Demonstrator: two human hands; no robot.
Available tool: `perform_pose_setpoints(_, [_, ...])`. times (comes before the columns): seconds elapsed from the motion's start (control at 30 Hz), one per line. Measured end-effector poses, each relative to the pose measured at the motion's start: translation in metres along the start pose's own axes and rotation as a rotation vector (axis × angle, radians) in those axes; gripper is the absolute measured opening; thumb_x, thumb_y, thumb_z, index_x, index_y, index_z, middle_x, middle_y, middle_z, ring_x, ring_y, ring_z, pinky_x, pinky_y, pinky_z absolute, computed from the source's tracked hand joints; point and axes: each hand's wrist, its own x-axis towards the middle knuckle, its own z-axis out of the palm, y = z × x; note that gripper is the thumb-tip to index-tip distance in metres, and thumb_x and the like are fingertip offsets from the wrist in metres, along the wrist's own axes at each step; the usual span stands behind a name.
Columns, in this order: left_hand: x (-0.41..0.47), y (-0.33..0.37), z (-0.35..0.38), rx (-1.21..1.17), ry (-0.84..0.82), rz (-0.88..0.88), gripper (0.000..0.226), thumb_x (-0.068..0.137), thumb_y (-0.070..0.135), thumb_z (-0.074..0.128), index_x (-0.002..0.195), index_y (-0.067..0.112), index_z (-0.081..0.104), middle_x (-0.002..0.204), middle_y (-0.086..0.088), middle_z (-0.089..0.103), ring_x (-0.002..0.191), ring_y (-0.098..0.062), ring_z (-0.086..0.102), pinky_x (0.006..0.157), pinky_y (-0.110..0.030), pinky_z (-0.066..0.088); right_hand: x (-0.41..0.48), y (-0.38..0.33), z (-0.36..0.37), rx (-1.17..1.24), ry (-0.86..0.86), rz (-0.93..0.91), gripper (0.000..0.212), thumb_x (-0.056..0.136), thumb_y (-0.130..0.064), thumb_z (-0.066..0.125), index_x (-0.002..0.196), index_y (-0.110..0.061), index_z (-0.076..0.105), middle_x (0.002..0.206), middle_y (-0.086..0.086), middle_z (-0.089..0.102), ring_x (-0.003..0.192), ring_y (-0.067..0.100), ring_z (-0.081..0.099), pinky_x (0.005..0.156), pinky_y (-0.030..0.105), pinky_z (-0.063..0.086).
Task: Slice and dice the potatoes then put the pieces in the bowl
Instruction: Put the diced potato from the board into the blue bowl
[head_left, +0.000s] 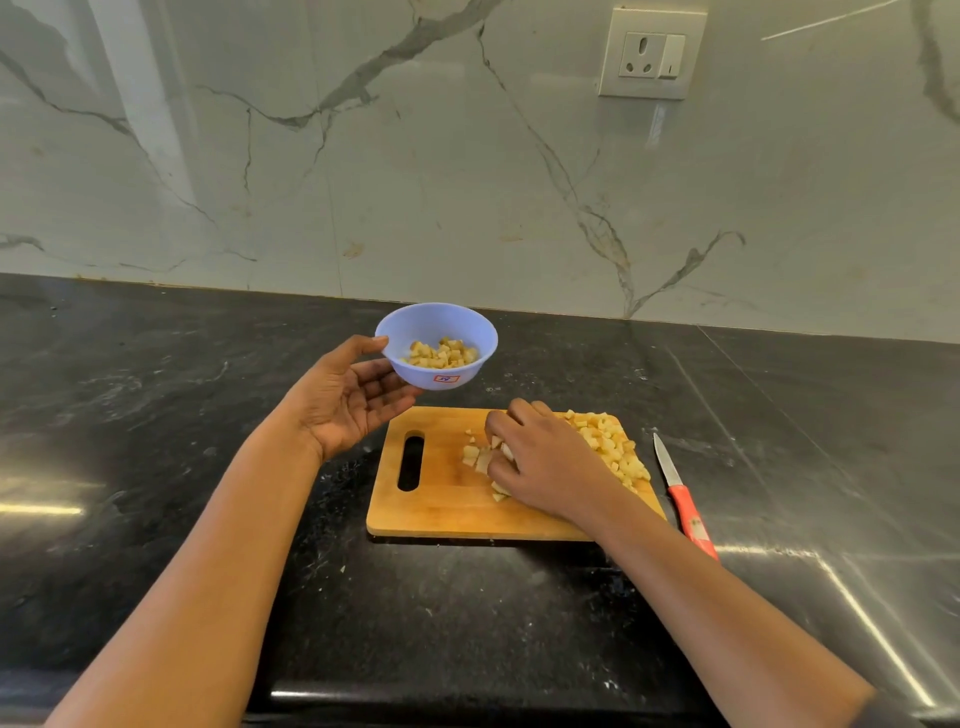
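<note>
The right hand (545, 462) lay on the cutting board (441, 499), fingers curled round some of the potato dice (610, 444). I'd gather them snugly before lifting. Beyond, the left hand (348, 400) gripped 1 part-filled bowl (439, 318), thumb on rim; holding it nearer should prevent spills.

We face a pale marble wall (467, 156) with grey veins; a white socket (652, 54) with a switch sits high on its right. Below runs a glossy black stone table (156, 389), where we see bright streaks of reflected light.
</note>
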Motion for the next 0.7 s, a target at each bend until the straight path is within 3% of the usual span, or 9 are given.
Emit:
perform_pose_setpoints(0.2, [-0.001, -0.003, 0.003, 0.03, -0.026, -0.034, 0.054, 0.068, 0.031, 0.067, 0.111, -0.001, 0.06, 0.088, -0.012, 0.069, 0.076, -0.02, 0.07, 0.061, -0.027, 0.059, 0.012, 0.002, -0.005, 0.036, -0.078, 0.046, 0.024, 0.093, -0.034, 0.049, 0.11, -0.018, 0.055, 0.091, -0.005, 0.043, 0.079, 0.01, 0.044, 0.055, 0.019, 0.028])
perform_pose_setpoints(0.3, [-0.002, -0.002, 0.004, 0.041, -0.033, -0.046, 0.053, 0.069, 0.03, 0.066, 0.111, -0.001, 0.06, 0.086, -0.012, 0.07, 0.074, -0.02, 0.071, 0.061, -0.028, 0.06, 0.015, 0.006, -0.006, 0.136, -0.058, 0.12, 0.02, 0.088, -0.032, 0.056, 0.101, -0.017, 0.06, 0.089, -0.004, 0.051, 0.081, 0.013, 0.051, 0.061, 0.023, 0.035])
perform_pose_setpoints(0.43, [-0.001, -0.003, 0.005, 0.063, -0.041, -0.057, 0.052, 0.07, 0.029, 0.066, 0.112, -0.002, 0.06, 0.084, -0.013, 0.071, 0.073, -0.02, 0.071, 0.06, -0.028, 0.06, 0.02, 0.012, -0.017, 0.479, -0.026, 0.351, 0.017, 0.084, -0.027, 0.061, 0.099, -0.02, 0.064, 0.088, -0.004, 0.061, 0.065, 0.008, 0.055, 0.056, 0.02, 0.042])
perform_pose_setpoints(0.57, [0.001, -0.004, 0.005, 0.09, -0.04, -0.071, 0.054, 0.073, 0.029, 0.066, 0.116, -0.002, 0.06, 0.092, -0.015, 0.07, 0.078, -0.022, 0.071, 0.062, -0.029, 0.06, 0.026, 0.022, -0.028, 0.796, 0.068, 0.503, 0.009, 0.088, -0.022, 0.057, 0.087, -0.018, 0.065, 0.07, 0.001, 0.06, 0.052, 0.01, 0.049, 0.047, 0.02, 0.039])
perform_pose_setpoints(0.7, [0.003, -0.006, 0.006, 0.122, -0.037, -0.08, 0.054, 0.07, 0.029, 0.067, 0.115, -0.002, 0.06, 0.091, -0.014, 0.07, 0.077, -0.022, 0.071, 0.063, -0.03, 0.06, 0.04, 0.027, -0.044, 1.147, 0.222, 0.603, 0.017, 0.09, -0.017, 0.054, 0.078, -0.011, 0.064, 0.069, 0.01, 0.057, 0.052, 0.015, 0.045, 0.041, 0.02, 0.034])
